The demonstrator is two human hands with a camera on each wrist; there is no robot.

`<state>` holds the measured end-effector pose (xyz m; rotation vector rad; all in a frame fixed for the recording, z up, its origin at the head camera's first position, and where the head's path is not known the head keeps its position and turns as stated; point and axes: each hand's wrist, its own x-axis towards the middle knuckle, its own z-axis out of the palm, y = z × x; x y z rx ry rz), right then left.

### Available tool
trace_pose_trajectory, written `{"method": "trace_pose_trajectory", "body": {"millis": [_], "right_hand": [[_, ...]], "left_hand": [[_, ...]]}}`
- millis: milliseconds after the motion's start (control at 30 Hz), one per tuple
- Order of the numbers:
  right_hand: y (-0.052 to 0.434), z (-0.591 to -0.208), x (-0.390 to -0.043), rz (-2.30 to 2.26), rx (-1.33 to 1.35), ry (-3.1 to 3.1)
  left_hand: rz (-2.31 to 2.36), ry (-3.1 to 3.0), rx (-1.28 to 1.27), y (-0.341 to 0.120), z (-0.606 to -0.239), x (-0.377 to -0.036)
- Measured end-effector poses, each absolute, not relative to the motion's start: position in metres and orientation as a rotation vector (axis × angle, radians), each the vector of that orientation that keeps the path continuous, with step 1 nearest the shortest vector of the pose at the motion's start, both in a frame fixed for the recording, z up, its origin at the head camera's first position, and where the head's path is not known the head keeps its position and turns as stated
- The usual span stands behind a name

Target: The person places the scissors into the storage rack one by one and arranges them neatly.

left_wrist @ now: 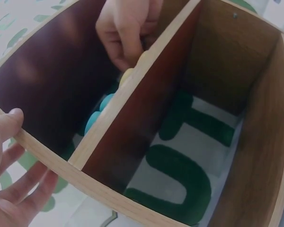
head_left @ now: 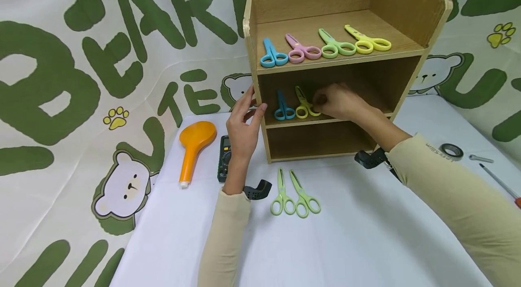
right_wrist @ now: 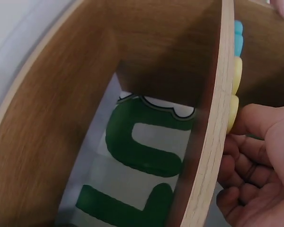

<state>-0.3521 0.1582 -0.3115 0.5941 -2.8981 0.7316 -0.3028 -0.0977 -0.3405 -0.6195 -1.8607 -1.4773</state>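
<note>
Take the open-fronted wooden shelf unit [head_left: 346, 65] as your landmark; it stands at the back of the white-covered table [head_left: 366, 242]. Your left hand [head_left: 243, 129] rests on the unit's left front edge, fingers straight and loosely together along the side panel, thumb on the front of the board. Your right hand [head_left: 338, 101] reaches into the unit's middle compartment, fingers curled and pinching the handle of the yellow plastic scissors [head_left: 303, 105], which lie on the middle shelf. Just left of them on that shelf sit small blue plastic scissors [head_left: 282, 108]. On the unit's top shelf four scissors lie in a row: blue [head_left: 272, 54], pink [head_left: 302, 49], green [head_left: 335, 45] and yellow [head_left: 368, 40]. In front of the unit, two light green scissors [head_left: 295, 190] lie side by side on the table. Left of the unit lies an orange plastic shower head [head_left: 194, 147], with a dark multimeter [head_left: 224, 158] between it and the unit.
</note>
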Motion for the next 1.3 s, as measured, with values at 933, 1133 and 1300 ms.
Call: {"method": "trace_pose_trajectory", "body": {"millis": [933,1133,1300], "right_hand": [[0.153,-0.419,-0.219,0.716,1.040,-2.641],[0.148,-0.449,-0.212,0.777,1.089,-2.666],[0.144,-0.460,-0.211,0.773,1.097,-2.678]], "left_hand": [[-1.452,-1.850,-0.664,-0.107,-0.363,-0.329],[-1.458,-1.837,-0.654,-0.105,-0.363,-0.328],[-1.462,-1.829,-0.648,-0.100,-0.351,-0.315]]}}
